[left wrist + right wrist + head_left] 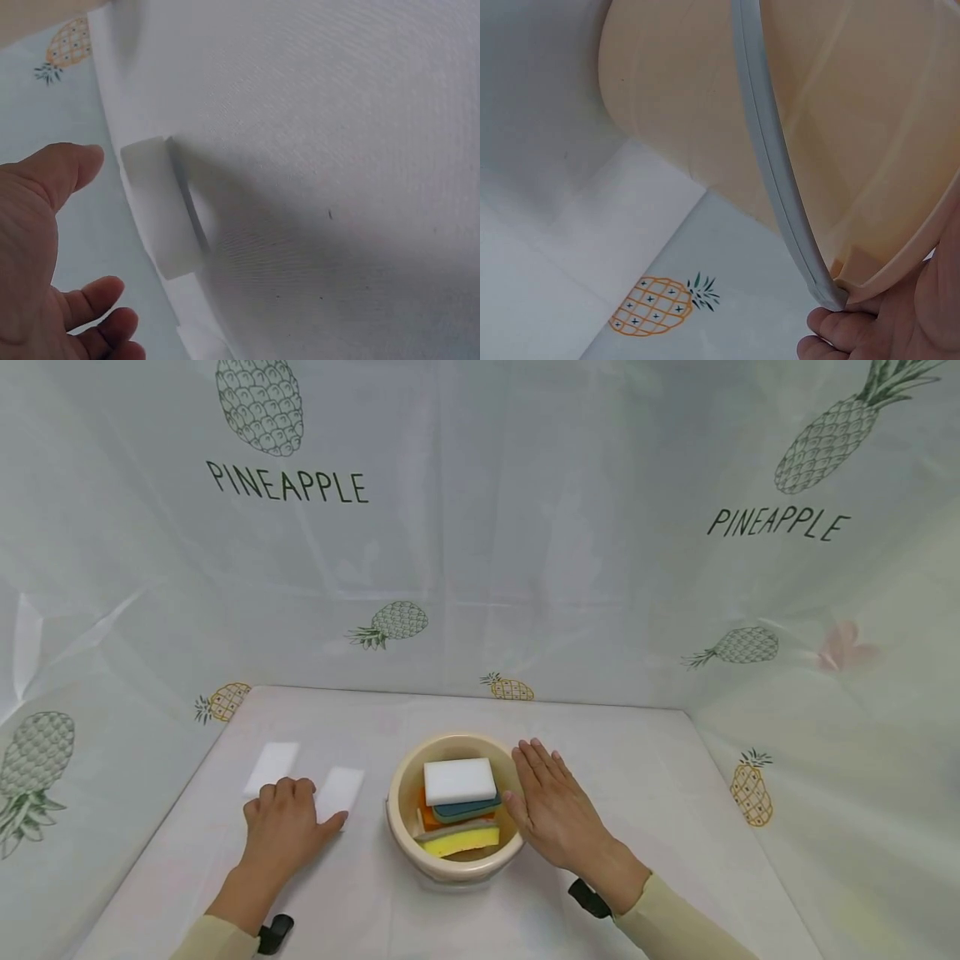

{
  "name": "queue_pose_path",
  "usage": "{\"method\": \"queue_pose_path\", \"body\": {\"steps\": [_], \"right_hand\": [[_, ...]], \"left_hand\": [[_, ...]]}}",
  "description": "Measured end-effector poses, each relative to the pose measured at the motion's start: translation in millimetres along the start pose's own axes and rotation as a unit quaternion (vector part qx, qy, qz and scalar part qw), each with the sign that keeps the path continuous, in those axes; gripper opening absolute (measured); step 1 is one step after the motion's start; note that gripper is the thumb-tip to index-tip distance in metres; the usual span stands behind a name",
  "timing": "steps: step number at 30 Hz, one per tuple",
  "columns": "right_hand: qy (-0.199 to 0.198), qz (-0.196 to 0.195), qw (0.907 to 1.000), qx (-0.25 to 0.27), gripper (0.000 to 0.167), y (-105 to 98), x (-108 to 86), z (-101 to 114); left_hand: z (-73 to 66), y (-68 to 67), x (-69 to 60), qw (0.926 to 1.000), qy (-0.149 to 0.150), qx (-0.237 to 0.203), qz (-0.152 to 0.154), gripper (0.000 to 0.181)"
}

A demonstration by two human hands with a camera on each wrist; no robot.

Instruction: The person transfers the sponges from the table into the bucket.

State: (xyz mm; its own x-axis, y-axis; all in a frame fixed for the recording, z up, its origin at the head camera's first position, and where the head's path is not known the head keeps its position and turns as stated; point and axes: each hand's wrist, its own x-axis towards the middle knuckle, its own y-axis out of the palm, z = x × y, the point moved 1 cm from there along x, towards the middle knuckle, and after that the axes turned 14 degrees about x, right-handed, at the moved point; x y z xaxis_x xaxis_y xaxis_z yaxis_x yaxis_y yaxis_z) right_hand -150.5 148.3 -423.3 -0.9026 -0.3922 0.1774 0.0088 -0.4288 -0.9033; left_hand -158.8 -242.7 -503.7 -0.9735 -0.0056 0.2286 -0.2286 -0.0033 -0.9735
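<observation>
My left hand (281, 831) hovers near two white sponge blocks, one farther left (272, 765) and one to its right (343, 787). In the left wrist view, its thumb and fingers are spread apart, with a gap to the upright white block (166, 214). My right hand (561, 814) lies with straight fingers along the right rim of a cream bucket (400, 814). Inside are a white sponge block (459, 782) on top, a blue sponge (465, 811), an orange piece (427, 815) and a yellow sponge (463, 841) with a greyish layer.
A grey bucket handle (769, 157) hangs across the bucket's side in the right wrist view. The white table (637, 760) meets a pineapple-print sheet (525, 568) at the back and both sides. Dark wrist straps (588, 899) show on both wrists.
</observation>
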Motion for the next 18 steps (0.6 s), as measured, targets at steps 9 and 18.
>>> {"method": "queue_pose_path", "body": {"steps": [9,18], "right_hand": [[0.001,0.0,1.0,-0.001,0.067,-0.3,0.0,0.0],[-0.003,-0.004,1.0,0.001,0.067,0.4,0.3,-0.5]], "left_hand": [[1.1,5.6,0.9,0.9997,-0.004,0.006,0.023,0.068],[4.1,7.5,1.6,0.9988,-0.004,0.024,0.043,0.075]]}}
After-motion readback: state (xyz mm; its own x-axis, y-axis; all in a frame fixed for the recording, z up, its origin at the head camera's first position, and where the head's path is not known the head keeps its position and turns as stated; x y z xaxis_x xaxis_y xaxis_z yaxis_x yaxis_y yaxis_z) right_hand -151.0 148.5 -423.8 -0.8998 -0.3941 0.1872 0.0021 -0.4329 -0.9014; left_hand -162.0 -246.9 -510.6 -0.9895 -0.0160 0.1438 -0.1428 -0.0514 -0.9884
